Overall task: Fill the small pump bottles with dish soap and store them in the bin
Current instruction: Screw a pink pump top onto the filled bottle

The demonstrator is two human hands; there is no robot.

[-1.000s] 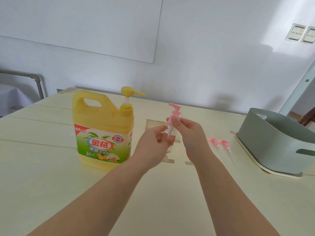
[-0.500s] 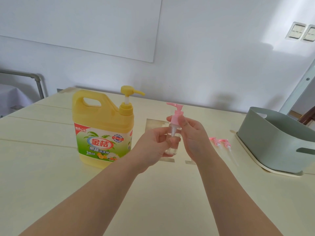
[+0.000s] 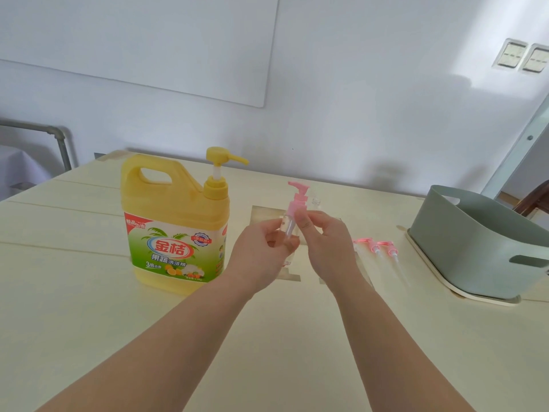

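Pink plastic pump (image 3: 297,200) shifted left, clear cylindrical bottle (image 3: 283,223) beneath

The scene is shown through one wide-angle view, taken from head height over the near side of the table (image 3: 89,337) and aimed forward and down. The forearms are seen entering from the bottom edge. The left hand (image 3: 261,251) and right hand (image 3: 326,242) are framed close, about the middle of the picture, with the small pump bottle (image 3: 296,202) between them. The dish soap jug (image 3: 175,227) is caught left of centre, within reach. The bin (image 3: 475,248) is cut off by the right edge. The upper half is filled by the far wall (image 3: 356,99), seen from well back, and the switches (image 3: 523,56) are placed at the upper right corner.
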